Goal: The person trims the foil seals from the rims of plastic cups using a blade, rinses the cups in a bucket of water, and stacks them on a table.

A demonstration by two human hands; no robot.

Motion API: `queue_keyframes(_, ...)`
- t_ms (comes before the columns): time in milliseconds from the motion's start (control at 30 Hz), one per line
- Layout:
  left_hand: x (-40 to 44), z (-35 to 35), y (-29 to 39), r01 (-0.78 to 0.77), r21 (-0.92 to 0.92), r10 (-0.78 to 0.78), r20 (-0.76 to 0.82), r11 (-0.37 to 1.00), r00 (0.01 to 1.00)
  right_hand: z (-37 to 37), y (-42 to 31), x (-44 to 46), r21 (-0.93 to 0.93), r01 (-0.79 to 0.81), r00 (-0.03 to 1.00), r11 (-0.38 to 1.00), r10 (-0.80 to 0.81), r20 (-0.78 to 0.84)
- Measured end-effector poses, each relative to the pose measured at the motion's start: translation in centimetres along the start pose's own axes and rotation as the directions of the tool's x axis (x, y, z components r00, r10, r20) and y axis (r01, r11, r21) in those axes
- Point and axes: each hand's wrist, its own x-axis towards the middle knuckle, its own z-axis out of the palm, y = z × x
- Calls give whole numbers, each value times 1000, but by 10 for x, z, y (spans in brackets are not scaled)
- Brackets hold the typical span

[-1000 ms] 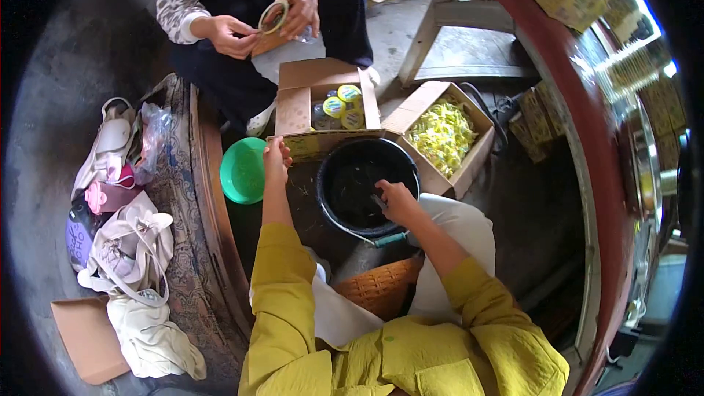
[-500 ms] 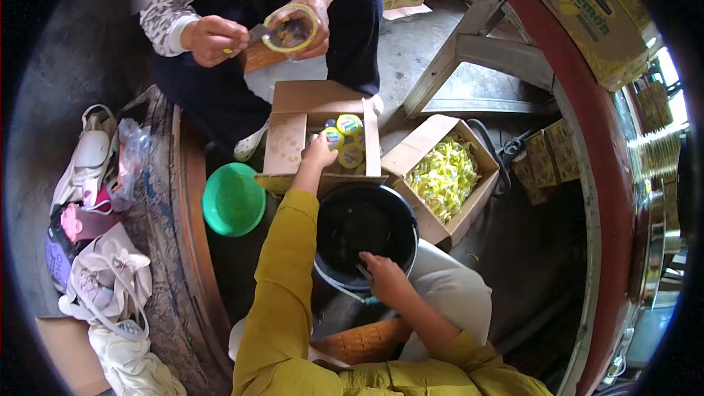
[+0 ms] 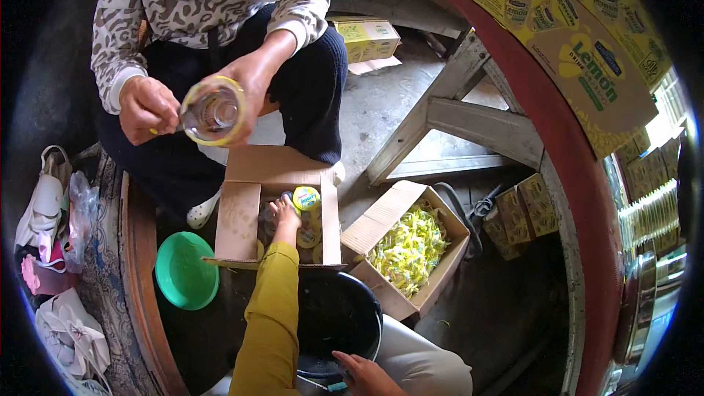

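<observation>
My left hand reaches into an open cardboard box, its fingers partly curled over a jar whose top they hide. Against those fingers sits a jar with a yellow printed lid, and another yellow-topped jar lies just below. My right hand is at the near rim of the black bucket, thumb and fingers closed around something small that I cannot make out. Opposite me, another person holds a clear, yellow-rimmed jar and a flat tool against its rim.
A green basin stands left of the box. To the right, a carton is full of yellow sachets. A wooden trestle leg and the red table edge border the right. Bags lie at left.
The view has shifted, so the boxes and basin appear lower and further left. My left hand has moved slightly further over the jars. The other person's jar now faces me more.
</observation>
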Motion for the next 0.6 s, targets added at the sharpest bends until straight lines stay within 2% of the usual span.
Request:
queue_keyframes(33, 0, -7, -2, -25, -31, 26, 39, 999, 999, 1, -1, -1, 15, -2, 1000, 1000, 2, -1)
queue_keyframes(133, -13, -18, -2, 45, -100, -37, 81, 994, 996, 0, -6, -2, 37, 22, 1000, 999, -21, -23)
queue_keyframes(200, -20, -22, 0, -8, -36, 11, 77, 999, 997, 2, -3, -3, 57, 62, 996, 996, -59, -63)
queue_keyframes(267, -29, -35, 4, -25, -12, 27, 122, 1000, 992, 4, 1, -3, 78, 2, 1000, 997, -2, -10)
queue_keyframes(300, -38, -45, 7, -67, -61, 73, 112, 996, 991, 5, 2, -3, 86, -29, 999, 996, 27, 18)
queue_keyframes(367, -50, -73, 17, -128, -24, 130, 87, 991, 988, 4, -2, -2, 60, 1, 1000, 998, 1, -23)
queue_keyframes(400, -52, -83, 17, -157, -3, 157, 71, 988, 985, 4, -4, -2, 48, 20, 999, 999, -18, -44)
queue_keyframes(433, -48, -83, 11, -236, 47, 238, -40, 971, 970, 6, -1, -1, 46, 22, 1000, 999, -23, 11)
queue_keyframes(467, -40, -77, 4, -311, 100, 326, -219, 945, 920, 7, 5, 1, 42, 27, 997, 999, -30, 65)
queue_keyframes(500, -54, -103, 6, -315, 60, 321, -188, 947, 928, 9, 10, 4, 39, 32, 992, 999, -37, 118)
queue_keyframes(567, -79, -147, 12, -288, 26, 288, -170, 957, 942, 15, 12, 5, 30, 47, 992, 998, -50, 114)
queue_keyframes(600, -85, -155, 9, -337, 133, 360, -229, 932, 904, 19, 12, 5, 26, 55, 992, 998, -57, 113)
